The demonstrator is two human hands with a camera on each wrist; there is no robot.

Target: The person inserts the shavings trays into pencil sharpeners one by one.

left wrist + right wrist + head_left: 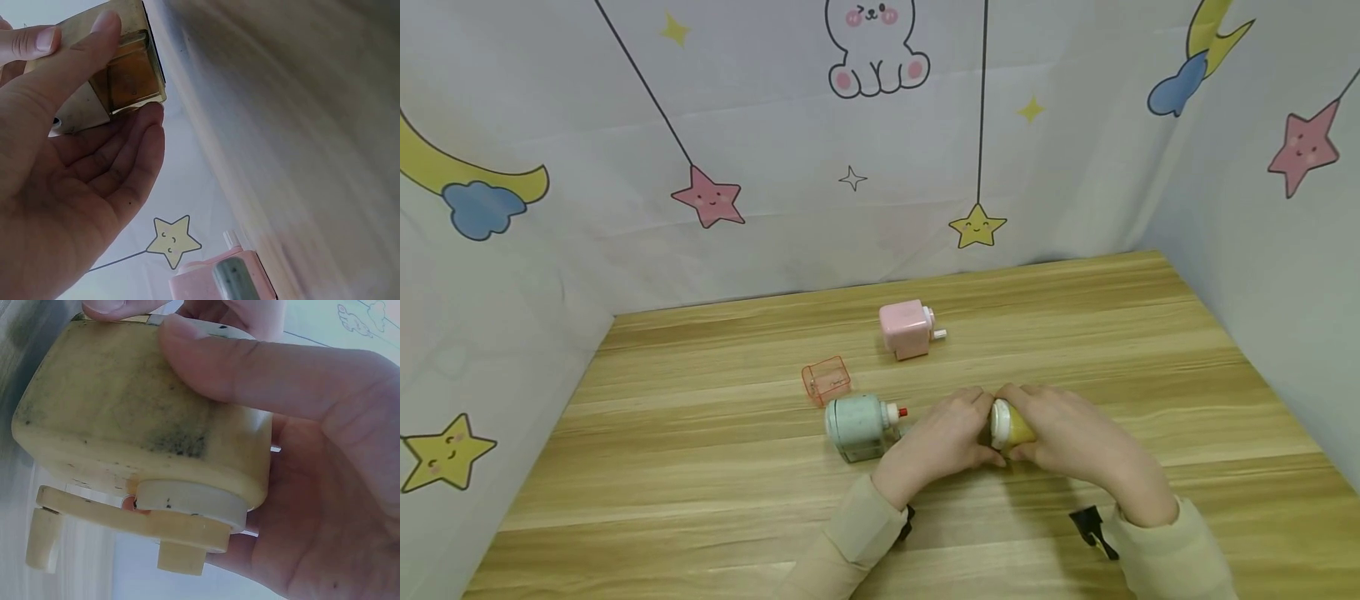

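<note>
Both hands hold a yellow crank pencil sharpener (1019,428) just over the front middle of the table. My right hand (1067,433) grips its body, the thumb lying along one smudged side in the right wrist view, where its crank handle (94,512) shows below. At the other end, my left hand (943,433) has thumb and fingers around the part with a see-through amber shavings drawer (133,78). Just left of the left hand, a pale green crank sharpener (856,421) lies with a red tip at its crank side.
A pink crank sharpener (904,327) stands farther back on the wooden table (700,467). A small clear box with red edges (829,382) lies behind the green sharpener. White cloth walls (775,142) with printed stars enclose the back and sides.
</note>
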